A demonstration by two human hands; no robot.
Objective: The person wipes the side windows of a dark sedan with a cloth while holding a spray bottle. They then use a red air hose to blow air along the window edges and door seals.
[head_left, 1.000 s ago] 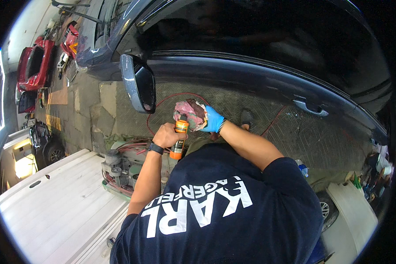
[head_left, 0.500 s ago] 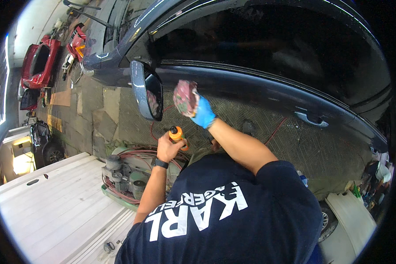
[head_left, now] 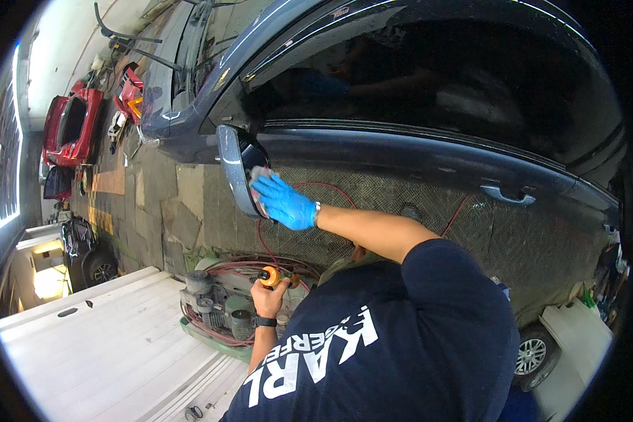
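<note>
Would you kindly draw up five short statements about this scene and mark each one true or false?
1. The right hand wears a blue glove. True.
2. The left hand wears a matching glove. False: the left hand is bare, with a black band on its wrist.
3. The left hand holds an orange bottle with a black cap. True.
4. The right hand's cloth is on the door handle. False: the cloth is at the side mirror, well away from the door handle.
5. The large car part in the upper left is bright green. False: that car part is red.
</note>
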